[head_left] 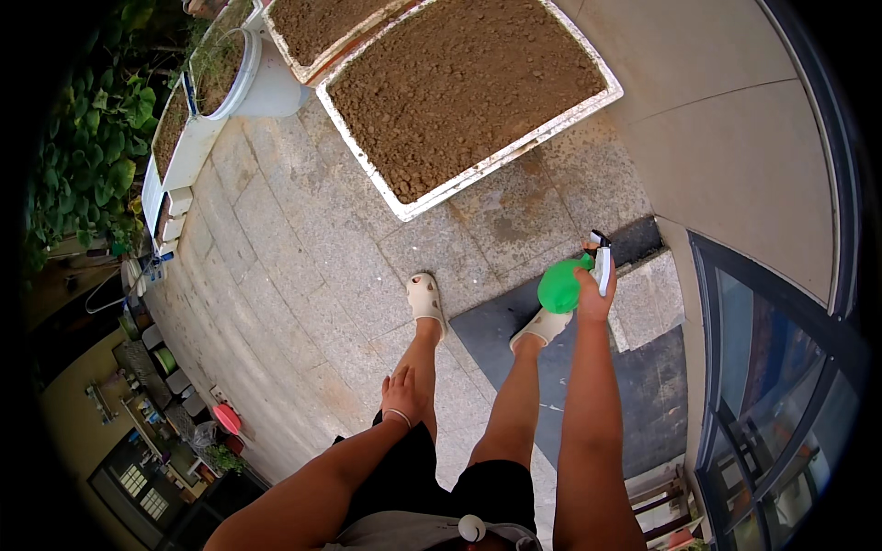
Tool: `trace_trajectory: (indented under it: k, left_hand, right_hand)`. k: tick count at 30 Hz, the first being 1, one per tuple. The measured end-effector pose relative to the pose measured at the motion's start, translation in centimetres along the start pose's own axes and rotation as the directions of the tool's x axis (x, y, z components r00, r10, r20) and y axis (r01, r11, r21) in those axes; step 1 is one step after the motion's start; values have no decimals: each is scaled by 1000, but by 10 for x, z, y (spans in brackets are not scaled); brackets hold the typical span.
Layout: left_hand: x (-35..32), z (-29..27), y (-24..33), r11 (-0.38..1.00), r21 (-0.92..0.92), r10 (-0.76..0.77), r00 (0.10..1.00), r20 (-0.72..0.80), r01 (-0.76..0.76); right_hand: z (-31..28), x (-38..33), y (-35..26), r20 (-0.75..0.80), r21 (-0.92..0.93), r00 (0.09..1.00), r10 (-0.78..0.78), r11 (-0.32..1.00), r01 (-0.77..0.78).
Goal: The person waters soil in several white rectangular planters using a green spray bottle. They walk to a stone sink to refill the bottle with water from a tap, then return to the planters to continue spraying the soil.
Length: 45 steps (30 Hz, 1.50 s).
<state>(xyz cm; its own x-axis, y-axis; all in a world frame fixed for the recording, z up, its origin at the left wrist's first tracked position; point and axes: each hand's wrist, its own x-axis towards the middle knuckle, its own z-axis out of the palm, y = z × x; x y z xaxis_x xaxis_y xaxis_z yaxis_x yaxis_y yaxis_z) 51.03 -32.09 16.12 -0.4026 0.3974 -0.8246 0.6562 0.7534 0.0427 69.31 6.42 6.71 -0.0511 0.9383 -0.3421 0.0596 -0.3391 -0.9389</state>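
Observation:
In my right hand (595, 298) is a green spray bottle (559, 286) with a white and black trigger head, my fingers closed round its neck. The bottle hangs above my right shoe, out past the dark step. My left hand (404, 393) lies on my left leg near the knee, fingers stretched out and holding nothing. Ahead of me stands a white foam box (407, 210) filled with loose brown soil (469, 87), well beyond both hands.
A second soil-filled box (322, 69) touches the first. Beside it are a white bucket (273, 87) and a planter (196, 147). A stone block (648, 301) sits on the dark step (643, 390) at right, near the wall and window (767, 340). Leafy plants (106, 165) grow far left.

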Motion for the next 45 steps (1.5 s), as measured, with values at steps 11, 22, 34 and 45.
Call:
trace_trajectory:
  k: [11,22,34,45]
  left_hand:
    - [0,-1,5,1000,-11,12,1000,4,-12]
    - [0,1,7,1000,10,9,1000,8,-9]
    - [0,2,6,1000,-6,6,1000,12,-6]
    - [0,0,8,1000,24,-3,999,35,2]
  right_hand:
    - [1,25,-6,81,-142,994,-70,987,81]
    - [14,41,-24,103,-251,994,-27,967,53]
    - [19,37,-22,181,-278,980,-79,952,128]
    - [13,33,-22,136,-264,990,-22,963,58]
